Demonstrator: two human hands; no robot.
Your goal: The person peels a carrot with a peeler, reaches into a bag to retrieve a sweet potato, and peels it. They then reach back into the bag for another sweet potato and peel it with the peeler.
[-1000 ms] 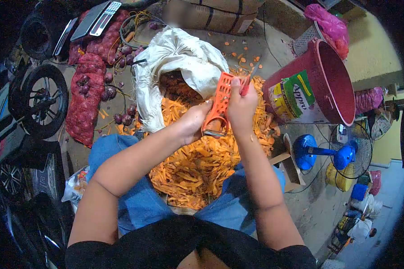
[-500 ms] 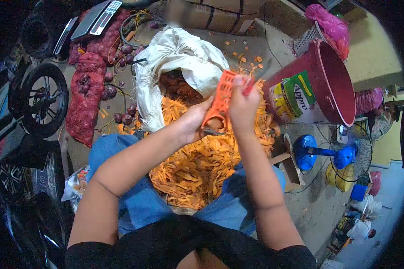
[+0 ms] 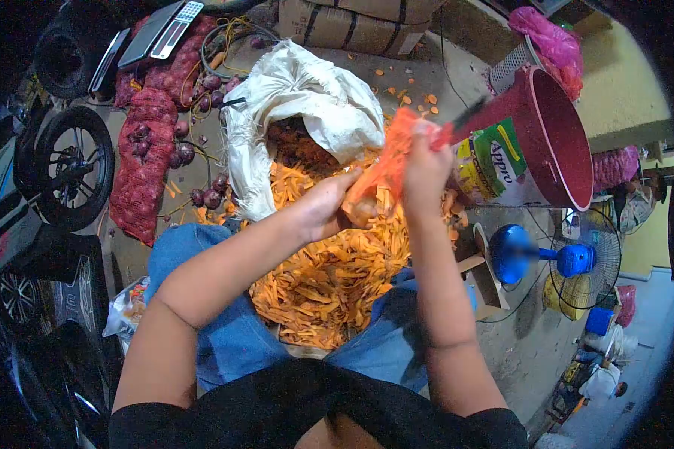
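An orange slotted piece [image 3: 388, 163], blurred by motion, slants between my hands. I cannot tell what kind of thing it is. My left hand [image 3: 328, 203] grips its lower end, where a rounded tan part [image 3: 363, 211] shows. Held closed in my right hand [image 3: 428, 170] at the upper end is a red-handled knife [image 3: 443, 136], its dark blade pointing up and right. Below the hands, a big heap of orange peel strips [image 3: 322, 288] lies between my knees. Behind it a white woven sack [image 3: 299, 82] gapes, with orange-brown pieces inside.
A dark red bucket [image 3: 494, 120] leans at the right, near a blue fan [image 3: 573, 258] and a cardboard box [image 3: 481, 280]. Red net bags of onions [image 3: 146, 179] lie at the left beside a motorbike wheel [image 3: 75, 168]. A large carton [image 3: 352, 30] stands at the back.
My right hand has moved slightly right and down with the knife, whose blade now reaches toward the bucket. The orange piece has shifted right and tilted more. My left hand stays nearly in place.
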